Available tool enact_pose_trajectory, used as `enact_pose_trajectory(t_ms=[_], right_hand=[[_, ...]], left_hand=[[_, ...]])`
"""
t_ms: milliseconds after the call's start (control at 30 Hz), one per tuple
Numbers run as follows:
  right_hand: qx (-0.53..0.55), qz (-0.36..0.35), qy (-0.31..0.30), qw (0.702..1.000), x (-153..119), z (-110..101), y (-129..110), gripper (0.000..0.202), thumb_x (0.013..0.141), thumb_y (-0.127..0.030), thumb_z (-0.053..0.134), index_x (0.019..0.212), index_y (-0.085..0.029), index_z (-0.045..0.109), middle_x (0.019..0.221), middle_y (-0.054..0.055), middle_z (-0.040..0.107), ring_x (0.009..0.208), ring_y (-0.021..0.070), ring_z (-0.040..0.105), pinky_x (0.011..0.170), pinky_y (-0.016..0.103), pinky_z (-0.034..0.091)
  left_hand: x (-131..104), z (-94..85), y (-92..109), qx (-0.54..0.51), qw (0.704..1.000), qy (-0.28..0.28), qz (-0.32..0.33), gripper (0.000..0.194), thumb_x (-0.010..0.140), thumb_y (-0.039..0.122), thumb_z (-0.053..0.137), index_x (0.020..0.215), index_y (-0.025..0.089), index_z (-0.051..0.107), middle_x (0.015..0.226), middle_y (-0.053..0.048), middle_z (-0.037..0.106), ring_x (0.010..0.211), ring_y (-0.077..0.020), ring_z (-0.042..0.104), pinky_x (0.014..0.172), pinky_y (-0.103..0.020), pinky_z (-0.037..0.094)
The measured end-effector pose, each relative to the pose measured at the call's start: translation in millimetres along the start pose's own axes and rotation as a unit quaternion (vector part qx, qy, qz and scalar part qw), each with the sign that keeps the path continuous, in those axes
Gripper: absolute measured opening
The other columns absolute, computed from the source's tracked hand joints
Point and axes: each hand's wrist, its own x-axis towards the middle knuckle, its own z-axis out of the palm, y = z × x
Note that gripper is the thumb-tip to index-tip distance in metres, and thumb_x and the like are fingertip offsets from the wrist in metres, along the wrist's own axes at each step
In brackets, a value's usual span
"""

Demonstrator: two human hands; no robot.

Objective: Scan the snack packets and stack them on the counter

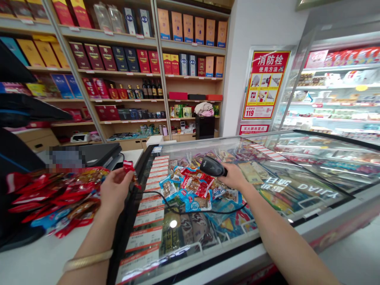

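My left hand (116, 188) pinches a small red snack packet (130, 168) above the gap between the white counter and the freezer. A gold bracelet circles that wrist. My right hand (234, 177) is wrapped round the handle of a black barcode scanner (212, 166), whose head points left over the glass. Below and left of the scanner, red and blue snack packets (192, 186) lie in a pile on the freezer's glass top. A larger heap of mostly red packets (59, 194) covers the counter left of my left hand.
The scanner's black cable (204, 211) loops across the glass-topped freezer (190, 273). A dark monitor and stand (18, 158) rise at the left edge of the white counter (44, 261). Shelves of boxed bottles (118, 73) line the back, with a lit display fridge (341, 83) at the right.
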Motion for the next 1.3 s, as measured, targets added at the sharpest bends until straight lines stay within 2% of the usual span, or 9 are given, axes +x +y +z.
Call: enact_pose_trajectory(t_ms=[33,133,233,433,567,733,967,1167,1300], right_hand=[[0.013,-0.012,0.006,1.0,0,0,-1,0.021,0.071,-0.025,0.067,0.092,-0.02,0.07,0.084,0.005,0.073,0.076,0.0219,0.067,0.068,0.027,0.045],[0.048,-0.054,0.02,0.997,-1,-1,-8,0.02,0.071,-0.027,0.068,0.09,-0.019,0.069,0.084,0.005,0.073,0.076,0.0204,0.066,0.068,0.026,0.045],[0.063,-0.095,0.016,0.993,-3,-1,-16,0.017,0.071,-0.028,0.069,0.086,-0.019,0.068,0.081,0.004,0.072,0.074,0.0195,0.066,0.068,0.025,0.045],[0.083,-0.147,-0.009,0.986,-6,-2,-31,0.024,0.072,-0.026,0.068,0.096,-0.021,0.068,0.091,0.007,0.073,0.084,0.0214,0.067,0.076,0.028,0.048],[0.088,-0.167,-0.023,0.982,-8,-2,-35,0.025,0.072,-0.025,0.066,0.097,-0.021,0.067,0.092,0.006,0.073,0.086,0.0216,0.067,0.077,0.028,0.049],[0.097,-0.166,-0.033,0.981,-9,-1,-37,0.03,0.07,-0.025,0.066,0.1,-0.022,0.066,0.096,0.006,0.073,0.089,0.0216,0.068,0.08,0.028,0.049],[0.086,-0.16,-0.038,0.983,-9,-1,-39,0.029,0.07,-0.024,0.067,0.099,-0.021,0.067,0.091,0.006,0.072,0.085,0.0213,0.067,0.077,0.028,0.049],[0.077,-0.165,-0.043,0.982,-9,0,-41,0.019,0.072,-0.025,0.067,0.091,-0.02,0.067,0.085,0.006,0.071,0.08,0.0206,0.066,0.072,0.027,0.047],[0.07,-0.18,-0.051,0.98,-10,3,-42,0.025,0.072,-0.027,0.068,0.096,-0.021,0.068,0.086,0.005,0.072,0.081,0.0209,0.066,0.072,0.027,0.047]], left_hand=[[-4,6.3,1,-0.119,0.99,-0.045,-0.06,0.013,0.074,0.019,0.063,0.087,0.018,0.062,0.092,-0.006,0.069,0.088,-0.0204,0.066,0.087,-0.037,0.051],[-18,22.8,4,-0.327,0.901,-0.17,-0.229,0.012,0.085,0.016,0.053,0.089,0.016,0.064,0.09,-0.008,0.071,0.078,-0.0184,0.067,0.078,-0.04,0.056],[-29,33.6,2,-0.375,0.856,-0.196,-0.298,0.022,0.092,0.019,0.045,0.098,0.015,0.065,0.086,-0.009,0.071,0.079,-0.0208,0.068,0.076,-0.044,0.058],[-38,42.1,-4,-0.337,0.839,-0.214,-0.37,0.034,0.095,0.023,0.037,0.119,0.013,0.06,0.089,-0.013,0.072,0.077,-0.0225,0.07,0.065,-0.037,0.059],[-41,43.2,-3,-0.339,0.829,-0.234,-0.379,0.037,0.096,0.024,0.034,0.12,0.011,0.06,0.089,-0.013,0.072,0.07,-0.0212,0.069,0.06,-0.036,0.059],[-44,44.1,-1,-0.365,0.823,-0.225,-0.373,0.03,0.094,0.02,0.042,0.112,0.011,0.063,0.082,-0.01,0.07,0.069,-0.0189,0.068,0.067,-0.035,0.06],[-41,48.2,-6,-0.353,0.871,-0.173,-0.293,0.026,0.088,0.006,0.05,0.106,0.015,0.066,0.08,-0.005,0.073,0.068,-0.0154,0.069,0.065,-0.028,0.06],[-39,53.1,-9,-0.392,0.866,-0.142,-0.277,0.027,0.092,0.008,0.047,0.11,0.014,0.066,0.087,-0.007,0.075,0.076,-0.0152,0.071,0.076,-0.029,0.06],[-41,54.8,-7,-0.392,0.864,-0.131,-0.287,0.029,0.093,0.009,0.045,0.113,0.014,0.065,0.085,-0.007,0.074,0.078,-0.0157,0.071,0.077,-0.03,0.06]])
